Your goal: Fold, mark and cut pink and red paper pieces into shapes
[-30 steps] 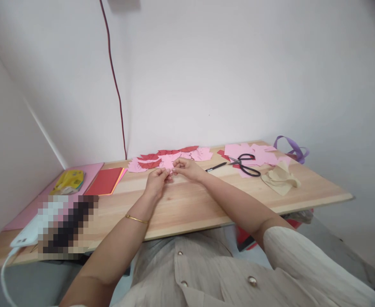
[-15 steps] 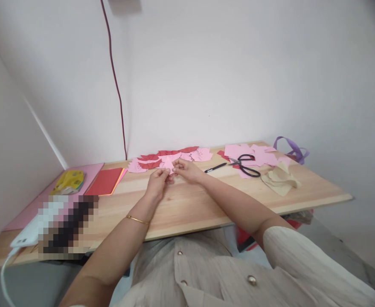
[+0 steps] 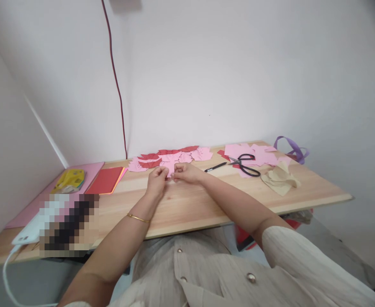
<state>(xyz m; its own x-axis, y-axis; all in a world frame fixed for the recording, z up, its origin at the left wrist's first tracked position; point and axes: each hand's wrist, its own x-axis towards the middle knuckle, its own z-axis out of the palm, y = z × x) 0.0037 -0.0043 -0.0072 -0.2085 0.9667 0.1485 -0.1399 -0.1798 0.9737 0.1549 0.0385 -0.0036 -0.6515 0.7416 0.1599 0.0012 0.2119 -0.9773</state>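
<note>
Pink paper piece [image 3: 170,169] sits pinched between my two hands, just above the bench [image 3: 190,204] near its far middle. My left hand [image 3: 157,181] closes its grip on the near-left edge and my right hand [image 3: 187,172] closes on the right edge, fingertips almost meeting. Held this way, I judge, the small piece stays taut and both thumbs can reach it. Just behind it lies a row of pink and red cut pieces [image 3: 171,157], overlapping too much to count one by one. They are laid along the wall side, leaving bare wood under my wrists. To the right, within reach of my right hand, are one black pen [image 3: 215,167] and one pair of scissors [image 3: 246,164] resting on a spread of pink sheets [image 3: 257,155], then one crumpled beige piece [image 3: 280,179] and one purple strap [image 3: 292,149]. To the left lie one red sheet stack [image 3: 106,180] and one yellow packet [image 3: 69,179].
</note>
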